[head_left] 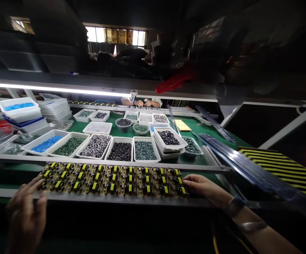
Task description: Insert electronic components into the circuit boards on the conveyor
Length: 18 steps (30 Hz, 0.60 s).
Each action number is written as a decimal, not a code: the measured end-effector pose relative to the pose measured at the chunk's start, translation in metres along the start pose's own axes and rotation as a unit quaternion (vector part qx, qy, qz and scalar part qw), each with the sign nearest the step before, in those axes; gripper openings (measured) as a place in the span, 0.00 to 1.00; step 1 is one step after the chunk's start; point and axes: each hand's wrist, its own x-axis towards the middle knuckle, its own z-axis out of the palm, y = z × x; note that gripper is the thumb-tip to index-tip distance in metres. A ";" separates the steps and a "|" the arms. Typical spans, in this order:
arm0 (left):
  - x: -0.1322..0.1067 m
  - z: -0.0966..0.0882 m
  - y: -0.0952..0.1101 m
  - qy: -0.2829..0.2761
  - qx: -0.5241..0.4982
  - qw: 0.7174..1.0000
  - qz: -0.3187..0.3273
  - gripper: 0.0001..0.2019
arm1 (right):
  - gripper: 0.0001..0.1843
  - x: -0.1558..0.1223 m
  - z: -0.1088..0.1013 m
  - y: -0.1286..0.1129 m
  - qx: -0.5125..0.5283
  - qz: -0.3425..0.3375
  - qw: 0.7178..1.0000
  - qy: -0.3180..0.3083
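Along the front of the green table (76,127), two circuit boards (113,180) lie side by side. The left hand (27,215) and right hand (206,188) are open, holding nothing, one at each board end. Five white trays (119,139) sit just past a metal rail (102,159).

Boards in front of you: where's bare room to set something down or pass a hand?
Bare green mat lies right of the yellow card, between the long strips. It's crowded across the front trays and the boards, with little room there.
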 end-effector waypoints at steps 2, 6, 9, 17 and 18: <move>-0.031 0.008 0.040 -0.045 -0.073 0.995 0.052 0.18 | 0.26 -0.001 -0.006 0.001 0.001 0.005 1.000 -0.001; -0.089 0.032 0.127 -0.285 -0.274 0.914 -0.090 0.23 | 0.24 -0.006 -0.021 -0.001 -0.002 0.013 1.000 0.005; -0.116 0.057 0.179 -0.386 -0.378 0.834 -0.113 0.28 | 0.25 -0.010 -0.026 -0.003 -0.004 0.017 1.000 0.013; -0.108 0.118 0.221 -0.418 -0.515 0.665 -0.343 0.27 | 0.30 -0.011 -0.024 0.002 0.004 -0.002 0.999 0.034; -0.105 0.121 0.221 -0.426 -0.516 0.653 -0.354 0.26 | 0.30 -0.011 -0.024 0.002 0.005 -0.008 0.999 0.038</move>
